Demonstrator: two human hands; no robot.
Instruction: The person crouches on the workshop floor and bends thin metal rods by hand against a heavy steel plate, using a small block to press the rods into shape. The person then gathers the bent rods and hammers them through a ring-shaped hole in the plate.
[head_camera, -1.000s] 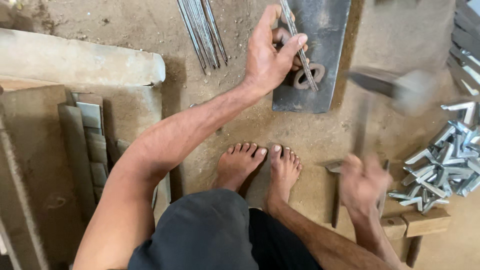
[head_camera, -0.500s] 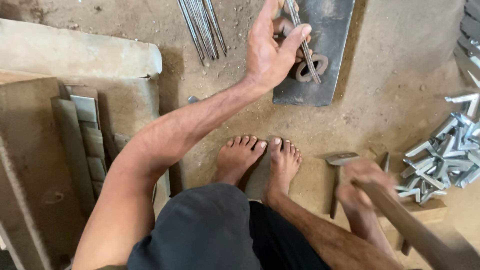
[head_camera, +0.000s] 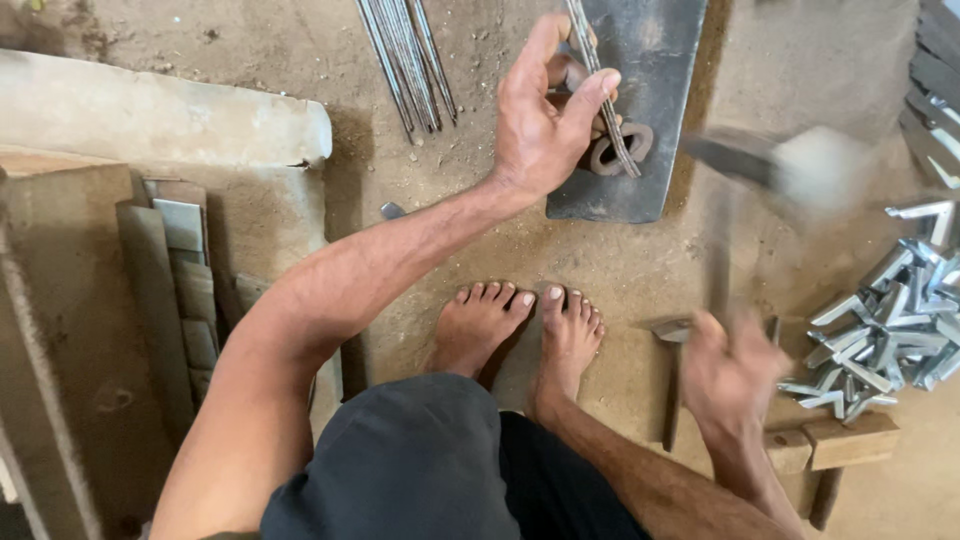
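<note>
We see the left hand (head_camera: 540, 120) pinching a twisted metal rod (head_camera: 605, 100) on the dark steel plate (head_camera: 650, 60); the right hand (head_camera: 730, 375) (blurred) has its grip closed around a hammer (head_camera: 790, 170) beside the plate.

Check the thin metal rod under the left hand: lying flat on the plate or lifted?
Lifted at the gripped end: the left hand pinches the rod above the dark plate, its lower tip at the ring.
</note>
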